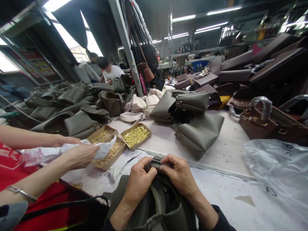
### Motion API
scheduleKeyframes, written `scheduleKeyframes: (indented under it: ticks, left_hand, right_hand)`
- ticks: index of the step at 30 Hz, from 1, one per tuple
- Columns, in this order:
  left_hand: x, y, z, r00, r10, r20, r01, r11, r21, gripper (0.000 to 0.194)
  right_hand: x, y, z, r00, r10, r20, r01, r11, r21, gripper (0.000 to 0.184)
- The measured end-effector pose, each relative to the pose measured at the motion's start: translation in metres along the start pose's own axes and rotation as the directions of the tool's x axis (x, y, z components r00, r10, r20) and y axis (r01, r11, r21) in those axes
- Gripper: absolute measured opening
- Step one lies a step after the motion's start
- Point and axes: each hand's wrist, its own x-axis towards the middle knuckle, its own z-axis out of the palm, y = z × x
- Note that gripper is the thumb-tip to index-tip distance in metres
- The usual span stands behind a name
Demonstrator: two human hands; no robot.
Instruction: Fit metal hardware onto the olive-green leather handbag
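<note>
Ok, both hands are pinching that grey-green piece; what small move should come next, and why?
Probably ease the right hand slightly aside while the left hand holds the grey-green piece. Both hands pinch it above the open bag, and their fingers cover its ends, so how it sits is hard to tell; a clearer look seems worthwhile.

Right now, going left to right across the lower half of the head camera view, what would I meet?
Metal bracelet, co-worker's nearer hand, nearest box of gold-coloured pieces, your left hand, pinched grey-green bag piece, your right hand, printed clear plastic bag.
</note>
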Motion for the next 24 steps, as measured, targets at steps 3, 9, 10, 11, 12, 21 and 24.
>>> scheduleKeyframes:
  ticks: [3, 9, 10, 11, 12, 21, 24]
  left_hand:
    - [-0.002, -0.004, -0.002, 1.000, 0.026, 0.007, -0.026, 0.998, -0.048, 0.025]
    - [-0.008, -0.013, 0.000, 0.997, -0.046, -0.063, 0.038, 0.992, -0.120, 0.030]
    - [-0.009, -0.013, 0.002, 0.995, -0.056, -0.088, 0.044, 0.990, -0.135, 0.029]
    - [-0.011, -0.014, 0.003, 0.992, -0.062, -0.114, 0.045, 0.989, -0.143, 0.028]
    - [-0.012, -0.015, 0.005, 0.989, -0.062, -0.134, 0.042, 0.989, -0.143, 0.027]
    - [-0.021, -0.020, 0.012, 0.980, 0.025, -0.199, -0.042, 0.996, -0.078, 0.023]
    - [-0.025, -0.022, 0.015, 0.974, 0.027, -0.226, -0.044, 0.997, -0.071, 0.018]
  right_hand:
    - [-0.001, -0.005, 0.002, 0.999, -0.032, 0.007, 0.032, 0.999, 0.007, 0.011]
    - [-0.002, -0.008, -0.001, 0.997, 0.006, 0.081, -0.007, 1.000, 0.012, 0.006]
    - [-0.002, -0.008, -0.001, 0.997, -0.010, 0.083, 0.010, 1.000, -0.006, 0.005]
    - [-0.002, -0.008, -0.001, 0.996, -0.037, 0.083, 0.039, 0.999, -0.032, 0.006]
    - [-0.003, -0.008, 0.000, 0.994, -0.071, 0.081, 0.076, 0.995, -0.065, 0.007]
    - [-0.010, 0.010, 0.011, 0.936, -0.339, 0.090, 0.351, 0.901, -0.257, 0.004]
    - [-0.010, 0.010, 0.007, 0.923, -0.344, 0.171, 0.378, 0.894, -0.242, 0.006]
